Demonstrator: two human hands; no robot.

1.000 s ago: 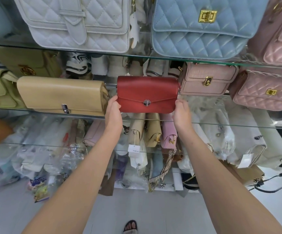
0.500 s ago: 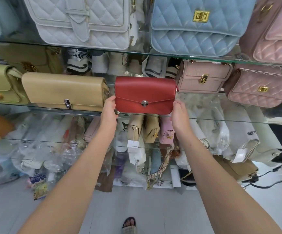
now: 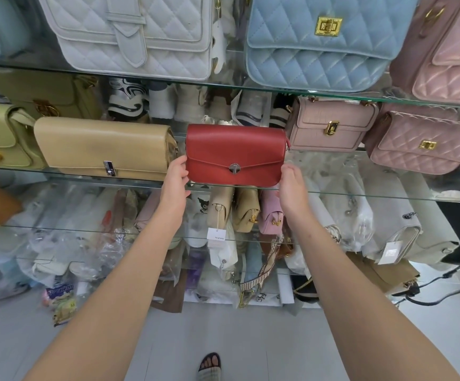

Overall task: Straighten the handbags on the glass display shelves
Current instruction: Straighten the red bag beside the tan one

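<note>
- We see the red handbag (image 3: 234,149) standing upright at the front edge of the middle glass shelf (image 3: 361,192), between a beige handbag (image 3: 105,147) and a pale pink handbag (image 3: 330,125).
- It is smooth and plain, with a shallow pointed flap closed by a round silver clasp (image 3: 234,168).
- Our left hand (image 3: 178,177) grips its lower left end, thumb on the front. Our right hand (image 3: 292,182) holds the lower right end (its fingers are hidden behind the bag).
- A white hang tag (image 3: 216,235) on the shelf below carries print too small to read.

Flap bag (image 3: 234,152) on middle shelf (image 3: 361,195), between long clutch (image 3: 102,147) left, small satchel (image 3: 330,125) right.
</note>
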